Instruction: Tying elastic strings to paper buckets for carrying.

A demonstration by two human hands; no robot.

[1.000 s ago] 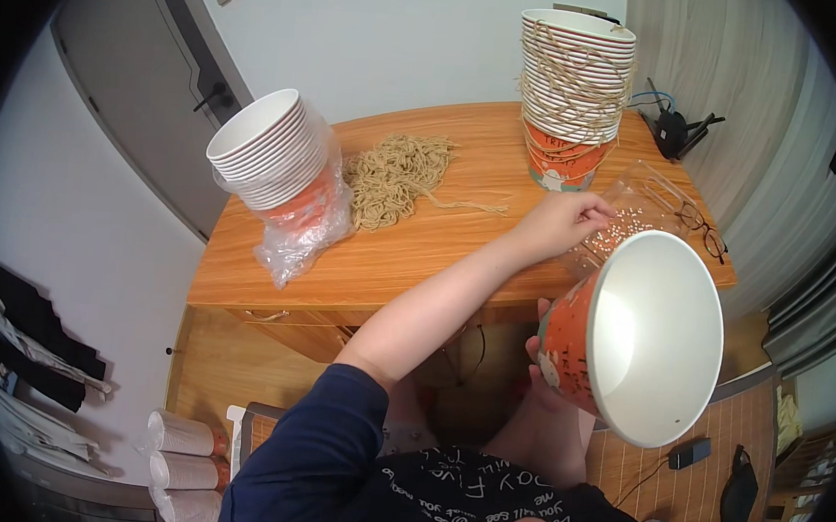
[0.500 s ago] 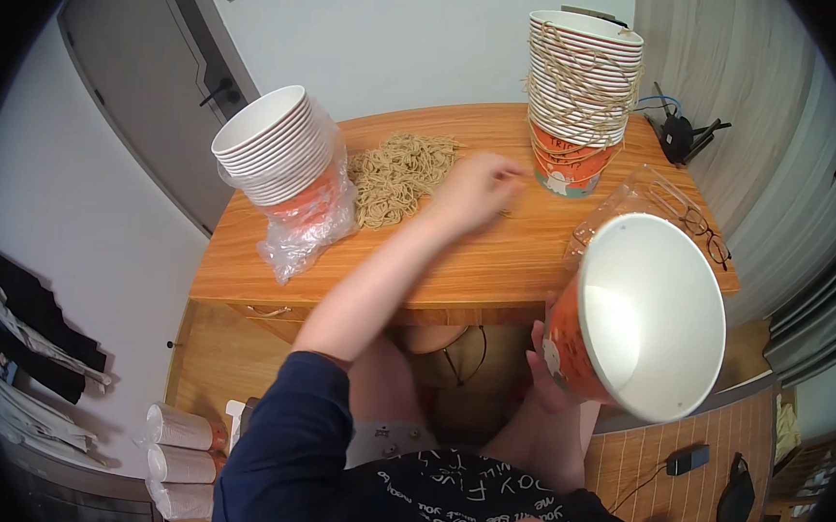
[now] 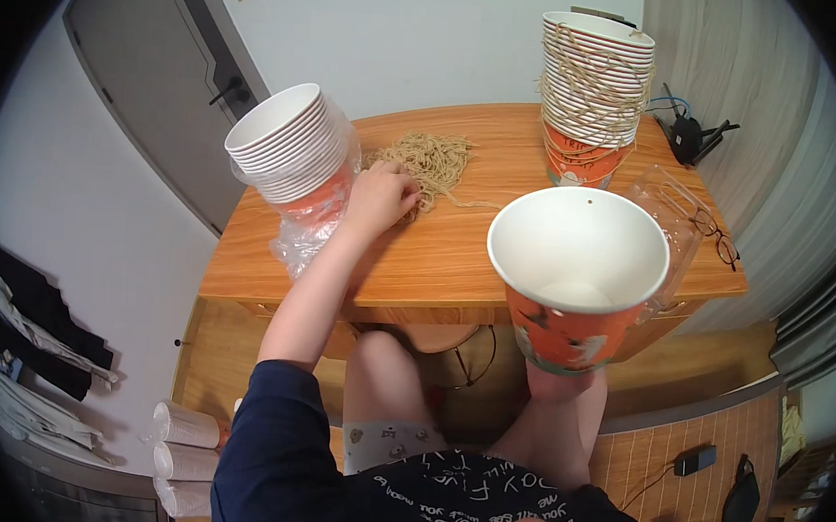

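Observation:
My right hand point(image 3: 563, 382) grips the base of a big orange paper bucket point(image 3: 569, 325) from below and holds it upright in front of the table edge. Its white inside is empty. My left hand point(image 3: 382, 198) reaches across the wooden table point(image 3: 457, 259). Its fingers curl into the near edge of a pile of thin tan strands point(image 3: 432, 160). Most of my right hand is hidden under the bucket.
A tilted stack of white-lined buckets point(image 3: 290, 150) in a clear plastic bag lies at the table's left. A tall stack of buckets point(image 3: 593, 84) wrapped in tan strands stands at the back right. Eyeglasses point(image 3: 711, 233), a clear bag and a black device point(image 3: 687, 134) sit at the right.
My left hand has swung from the right side of the table over to the pile of strands. The bucket has tipped from tilted to upright and moved toward the middle.

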